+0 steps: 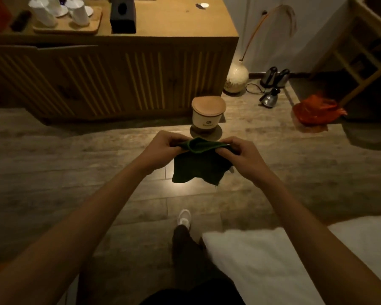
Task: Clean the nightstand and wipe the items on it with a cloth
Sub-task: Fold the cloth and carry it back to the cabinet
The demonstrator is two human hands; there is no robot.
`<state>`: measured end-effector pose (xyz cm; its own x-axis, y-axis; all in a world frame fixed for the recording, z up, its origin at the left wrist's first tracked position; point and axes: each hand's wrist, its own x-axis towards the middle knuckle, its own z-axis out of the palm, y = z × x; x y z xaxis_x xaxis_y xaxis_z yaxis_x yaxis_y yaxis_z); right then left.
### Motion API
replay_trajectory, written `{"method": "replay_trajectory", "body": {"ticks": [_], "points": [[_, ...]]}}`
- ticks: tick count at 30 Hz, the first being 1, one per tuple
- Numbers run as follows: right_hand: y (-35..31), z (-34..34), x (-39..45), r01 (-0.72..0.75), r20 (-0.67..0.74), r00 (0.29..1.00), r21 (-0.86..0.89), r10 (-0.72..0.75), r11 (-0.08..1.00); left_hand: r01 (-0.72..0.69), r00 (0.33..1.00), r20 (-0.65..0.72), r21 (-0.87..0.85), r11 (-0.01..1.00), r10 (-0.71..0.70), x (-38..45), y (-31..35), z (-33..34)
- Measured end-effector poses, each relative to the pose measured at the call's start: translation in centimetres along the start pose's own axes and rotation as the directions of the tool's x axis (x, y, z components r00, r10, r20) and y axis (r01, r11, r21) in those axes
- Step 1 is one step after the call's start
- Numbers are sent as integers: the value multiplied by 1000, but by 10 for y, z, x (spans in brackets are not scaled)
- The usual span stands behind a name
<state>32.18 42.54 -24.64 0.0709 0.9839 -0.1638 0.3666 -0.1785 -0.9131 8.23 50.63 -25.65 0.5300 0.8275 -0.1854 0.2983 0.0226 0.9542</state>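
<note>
A dark green cloth point(198, 170) hangs in front of me above the wooden floor. My left hand point(161, 148) pinches its upper left edge and my right hand point(242, 157) pinches its upper right edge, with the top edge folded over between them. A long wooden cabinet point(123, 73) with slatted doors stands ahead. On its top sit a black tissue box point(122, 15) and a wooden tray point(66, 27) with white cups point(79, 11).
A round lidded bin point(208, 112) stands on the floor just past the cloth. A pale vase point(235, 79), dark objects with a cable point(273, 84) and an orange bag point(317, 108) lie at the right. A white bed point(284, 260) is at lower right, a wooden frame point(361, 47) at upper right.
</note>
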Motion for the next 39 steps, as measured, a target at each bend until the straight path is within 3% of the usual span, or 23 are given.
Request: {"method": "replay_trajectory", "body": {"ticks": [7, 14, 20, 28, 33, 39], "points": [[-36, -31, 189, 12, 37, 999, 17, -13, 1000, 53, 995, -80, -71, 996, -59, 154, 18, -77], [-81, -54, 379, 86, 85, 993, -105, -77, 991, 15, 989, -145, -181, 983, -42, 311, 31, -162], [-90, -59, 550, 44, 91, 995, -131, -32, 990, 1, 987, -162, -134, 991, -23, 456, 20, -238], [-77, -65, 726, -73, 108, 991, -108, 84, 992, 163, 980, -96, -93, 982, -172, 619, 9, -314], [-63, -75, 818, -104, 107, 988, -85, 113, 991, 274, 945, -143, -150, 950, -295, 708, 1, -338], [-23, -84, 948, -109, 112, 985, -203, 133, 973, 356, 894, -271, -52, 933, -356, 813, -37, -358]]}}
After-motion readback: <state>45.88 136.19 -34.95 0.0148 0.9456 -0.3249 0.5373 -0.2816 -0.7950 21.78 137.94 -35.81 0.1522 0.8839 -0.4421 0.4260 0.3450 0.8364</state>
